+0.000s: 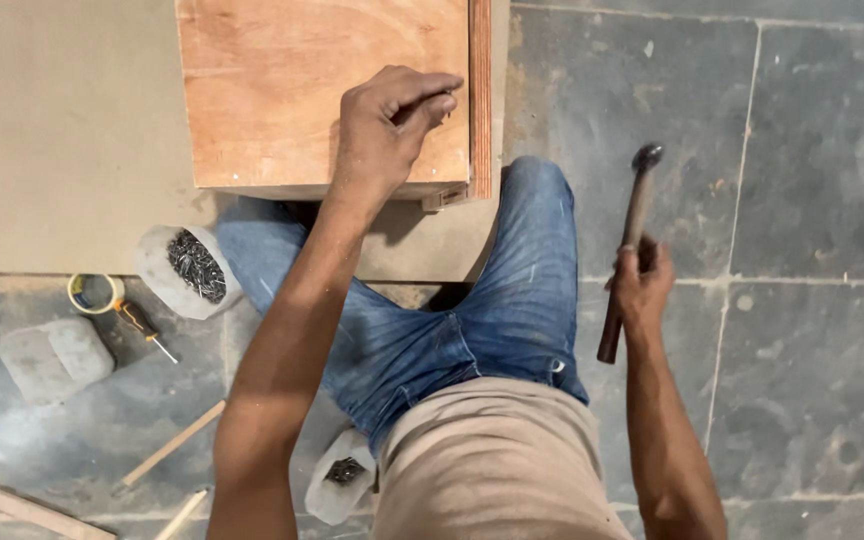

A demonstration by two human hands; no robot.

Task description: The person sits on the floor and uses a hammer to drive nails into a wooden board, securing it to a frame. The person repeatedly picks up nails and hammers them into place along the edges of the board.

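Plywood box (302, 90), reddish grain, square-edged, on tan sheet over grey stone-tile floor (812, 350), left hand (392, 120) pinching a small nail against it, right hand (640, 285) gripping wooden-handled hammer (630, 240).

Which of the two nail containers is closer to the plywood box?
The larger white container of nails, left of the person's knee by the tape roll and screwdriver. The smaller nail container sits lower, by the waist, farther from the plywood box.
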